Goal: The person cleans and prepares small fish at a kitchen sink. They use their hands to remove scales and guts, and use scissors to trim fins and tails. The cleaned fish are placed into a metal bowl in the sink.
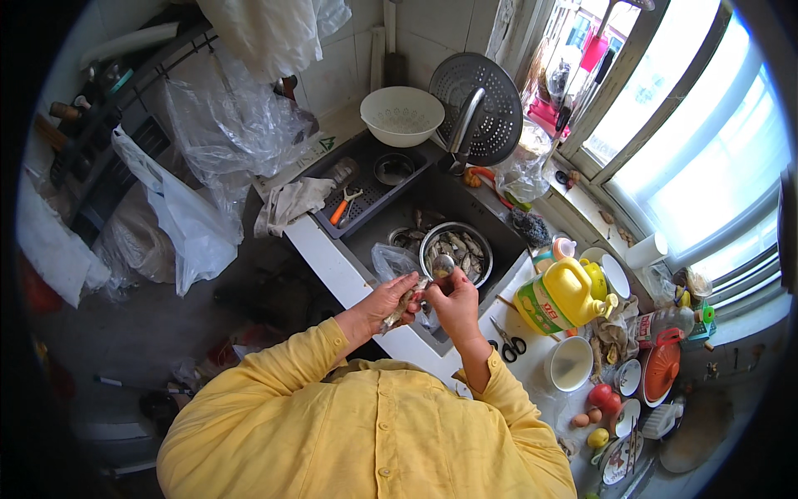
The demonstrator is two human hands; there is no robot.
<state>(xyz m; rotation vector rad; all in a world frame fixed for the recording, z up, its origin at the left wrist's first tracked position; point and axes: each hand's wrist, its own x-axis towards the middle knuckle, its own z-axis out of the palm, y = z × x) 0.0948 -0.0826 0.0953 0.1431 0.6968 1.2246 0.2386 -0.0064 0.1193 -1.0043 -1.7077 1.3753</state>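
Observation:
My left hand (388, 300) is closed around a small fish (399, 307) near the sink's front edge. Beside it, my right hand (455, 300) grips a metal spoon (443, 266), whose bowl points up towards the basin; the fingers hide its handle. Just beyond both hands, a round metal bowl (488, 250) full of small fish stands in the dark sink (374, 232). More small fish (419, 218) lie on the sink floor around the drain. A clear plastic bag (394, 261) lies in the sink beside the metal bowl.
A peeler with an orange handle (340, 211) lies in the drain tray, below a white colander (402, 116). The faucet (467, 121) rises at the back. On the right counter are black-handled scissors (512, 347), a yellow oil jug (548, 296) and a white bowl (568, 363).

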